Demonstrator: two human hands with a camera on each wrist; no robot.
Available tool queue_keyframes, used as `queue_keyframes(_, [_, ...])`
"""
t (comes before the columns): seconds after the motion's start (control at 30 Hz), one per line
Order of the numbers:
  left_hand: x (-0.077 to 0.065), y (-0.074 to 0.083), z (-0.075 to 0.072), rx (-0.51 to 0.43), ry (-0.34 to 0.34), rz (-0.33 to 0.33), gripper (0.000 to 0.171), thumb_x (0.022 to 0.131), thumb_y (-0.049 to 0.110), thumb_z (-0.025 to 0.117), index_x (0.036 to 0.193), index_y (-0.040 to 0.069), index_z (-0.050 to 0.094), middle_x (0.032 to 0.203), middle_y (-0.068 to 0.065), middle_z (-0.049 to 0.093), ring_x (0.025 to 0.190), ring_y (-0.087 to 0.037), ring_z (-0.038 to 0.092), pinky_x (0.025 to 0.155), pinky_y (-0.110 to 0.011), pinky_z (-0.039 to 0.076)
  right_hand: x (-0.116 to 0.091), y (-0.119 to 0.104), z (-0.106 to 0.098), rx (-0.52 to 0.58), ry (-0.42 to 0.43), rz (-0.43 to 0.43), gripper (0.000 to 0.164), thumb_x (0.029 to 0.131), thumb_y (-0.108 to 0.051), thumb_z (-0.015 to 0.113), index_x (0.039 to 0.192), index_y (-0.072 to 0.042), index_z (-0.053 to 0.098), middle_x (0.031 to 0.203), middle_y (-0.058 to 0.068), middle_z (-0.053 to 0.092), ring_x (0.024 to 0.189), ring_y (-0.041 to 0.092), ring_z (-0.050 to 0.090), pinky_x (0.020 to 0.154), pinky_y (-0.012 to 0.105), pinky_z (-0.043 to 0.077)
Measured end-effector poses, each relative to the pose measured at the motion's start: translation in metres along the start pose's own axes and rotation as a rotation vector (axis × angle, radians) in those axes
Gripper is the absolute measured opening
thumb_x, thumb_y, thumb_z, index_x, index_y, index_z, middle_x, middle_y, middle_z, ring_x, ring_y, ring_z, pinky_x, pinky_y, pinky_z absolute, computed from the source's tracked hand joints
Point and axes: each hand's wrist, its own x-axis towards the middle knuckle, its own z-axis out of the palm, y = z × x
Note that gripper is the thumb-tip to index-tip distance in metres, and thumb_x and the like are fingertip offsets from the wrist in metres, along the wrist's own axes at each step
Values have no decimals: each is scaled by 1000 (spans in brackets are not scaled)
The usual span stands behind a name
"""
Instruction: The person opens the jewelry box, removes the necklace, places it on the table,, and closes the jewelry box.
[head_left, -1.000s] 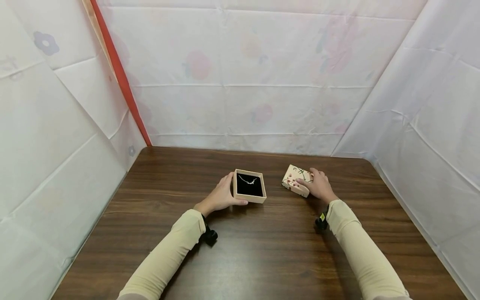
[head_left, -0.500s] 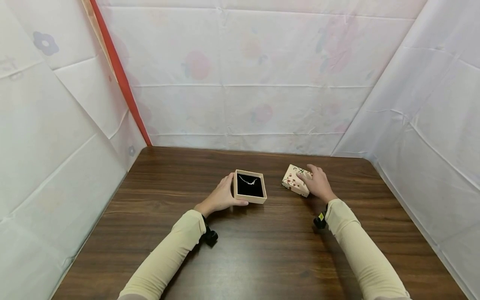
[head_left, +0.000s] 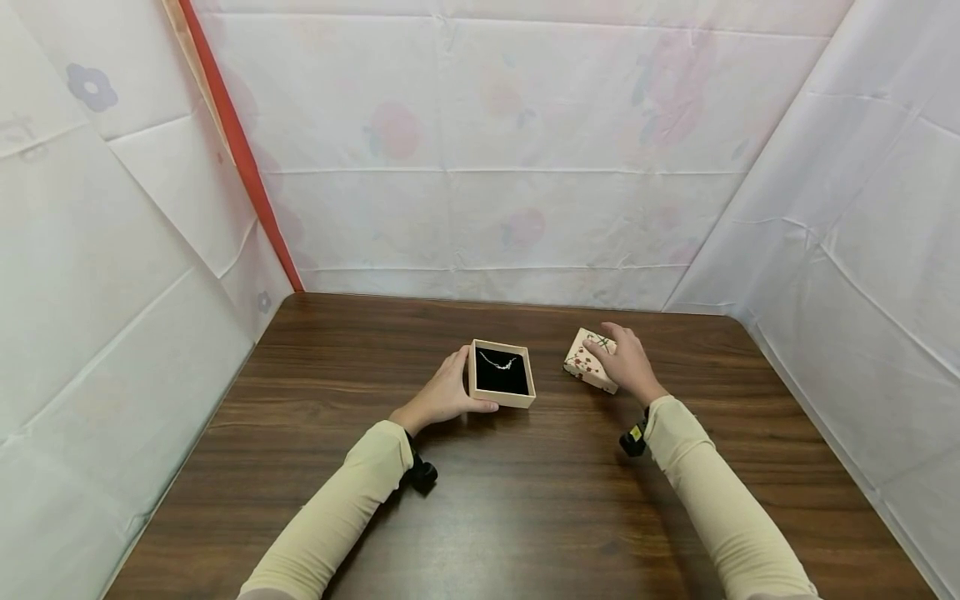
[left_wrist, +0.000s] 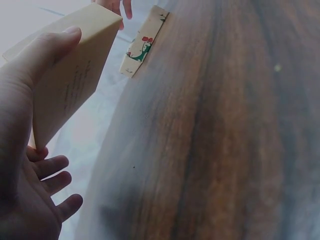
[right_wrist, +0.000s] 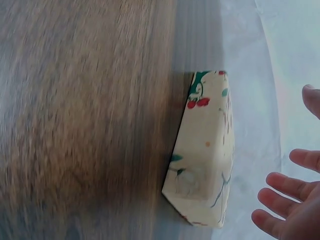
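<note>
My left hand (head_left: pixel 442 393) grips a cream jewelry box base (head_left: pixel 513 402) by its left side, thumb along the near edge. Inside, a silver necklace (head_left: pixel 501 365) lies on a black pad. The left wrist view shows the box tilted and raised off the table, with small print on its underside (left_wrist: pixel 75 85). To its right, the box lid (head_left: pixel 582 363), printed with red flowers and green leaves, rests top up on the table. My right hand (head_left: pixel 628 363) is over the lid's right part, fingers spread. In the right wrist view these fingers (right_wrist: pixel 282 185) stand apart from the lid.
Both things are toward the far side of a dark wood-grain table (head_left: pixel 525 508). White patterned curtains (head_left: pixel 480 167) enclose its back and sides, and a red strip (head_left: pixel 240 150) runs down the back left corner. A small black camera is strapped to each wrist.
My right hand has let go of the lid, lifted, and shifted slightly left over it. The lid stays in place. My left hand holds the box base almost still.
</note>
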Motion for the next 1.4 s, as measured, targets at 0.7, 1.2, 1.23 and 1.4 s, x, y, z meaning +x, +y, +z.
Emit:
queue_keyframes(0.7, [-2,1,3,-20,4,21,108,66,50,86,150,17,27,130,-7,48,118,-23,46,101,-49,42,-3,-22,11,37,-42,-58,70,98,-51,51,149,-6,36,145,25,41,131,42,43,102,59,38])
queue_keyframes(1.2, [-4,6,3,-38,7,17,108,67,44,88,151,15,25,137,-11,45,124,-27,44,103,-52,41,0,-42,22,63,-53,-144,67,97,-47,55,147,-6,38,136,24,48,123,42,49,99,55,41])
queue_keyframes(1.23, [-4,6,3,-38,9,18,108,67,44,88,151,15,26,137,-10,45,123,-26,44,102,-52,41,0,-43,23,61,-51,-153,67,97,-47,55,147,-5,38,136,25,48,124,42,48,99,55,41])
queue_keyframes(1.4, [-5,8,5,-48,8,29,107,67,46,87,149,17,27,135,-9,46,122,-25,45,101,-52,42,-3,-47,28,63,-62,-167,67,97,-46,55,146,-4,40,138,25,49,125,42,48,100,56,41])
